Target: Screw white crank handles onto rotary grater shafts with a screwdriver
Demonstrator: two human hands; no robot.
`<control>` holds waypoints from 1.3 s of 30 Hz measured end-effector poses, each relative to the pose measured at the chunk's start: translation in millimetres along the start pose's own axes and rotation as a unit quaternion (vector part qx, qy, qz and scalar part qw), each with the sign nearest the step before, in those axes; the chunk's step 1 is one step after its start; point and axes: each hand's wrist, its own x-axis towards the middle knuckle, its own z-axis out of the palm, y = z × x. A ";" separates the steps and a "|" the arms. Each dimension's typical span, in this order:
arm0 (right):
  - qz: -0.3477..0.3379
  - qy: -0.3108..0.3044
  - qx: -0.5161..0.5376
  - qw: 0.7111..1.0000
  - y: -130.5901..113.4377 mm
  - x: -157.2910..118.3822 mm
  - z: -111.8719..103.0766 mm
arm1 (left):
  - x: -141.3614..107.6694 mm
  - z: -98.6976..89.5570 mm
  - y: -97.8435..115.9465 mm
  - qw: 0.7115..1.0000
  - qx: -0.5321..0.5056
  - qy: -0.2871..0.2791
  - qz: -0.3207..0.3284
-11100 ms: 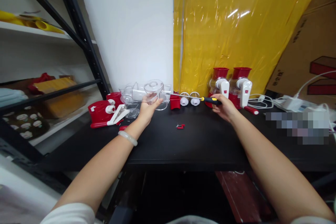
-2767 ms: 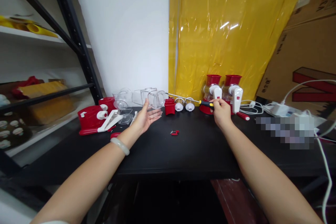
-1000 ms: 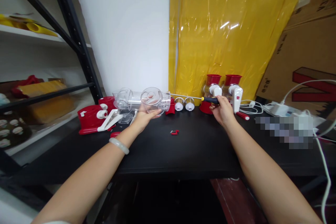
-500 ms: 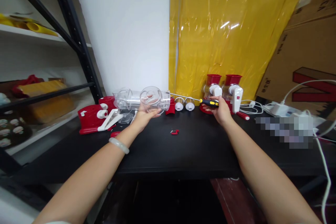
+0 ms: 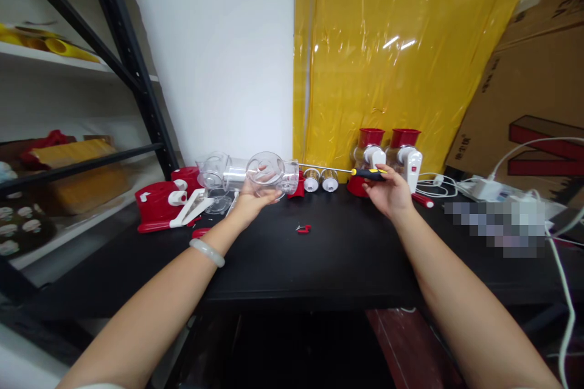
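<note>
My left hand [image 5: 253, 197] is wrapped round a clear plastic housing [image 5: 289, 177], holding it on its side above the table. Between the fingers of my right hand [image 5: 390, 193] is the black and yellow handle of a screwdriver [image 5: 368, 174]. Its long shaft points left, and the tip is at or inside the housing's right end; I cannot tell which. Below, a small red part [image 5: 303, 229] lies on the black table [image 5: 328, 267]. Two metal drums with white ends [image 5: 329, 180] stand behind, beside a red part [image 5: 297, 185] partly hidden by the housing.
Red bases with white arms [image 5: 157, 206] and another clear housing [image 5: 214, 170] are at the left. Two red and white grinders [image 5: 406, 161] stand at the back right. White cables and a power strip [image 5: 486, 189] lie at the right, near a cardboard box [image 5: 524, 91].
My right hand and the screwdriver have shifted a little to the right. The clear housing in my left hand has moved slightly right too.
</note>
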 end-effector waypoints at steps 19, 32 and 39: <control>-0.018 0.005 -0.032 0.999 -0.8 -6.3 4.0 | -2.6 2.5 5.6 1.000 -0.011 -0.001 -0.005; -0.035 0.014 -0.047 0.998 -1.1 -1.2 -0.4 | -0.2 -0.8 0.7 1.000 -0.007 -0.009 -0.008; -0.016 0.007 -0.073 0.997 -0.4 -5.5 5.1 | -2.6 2.3 7.2 1.000 0.004 -0.005 -0.005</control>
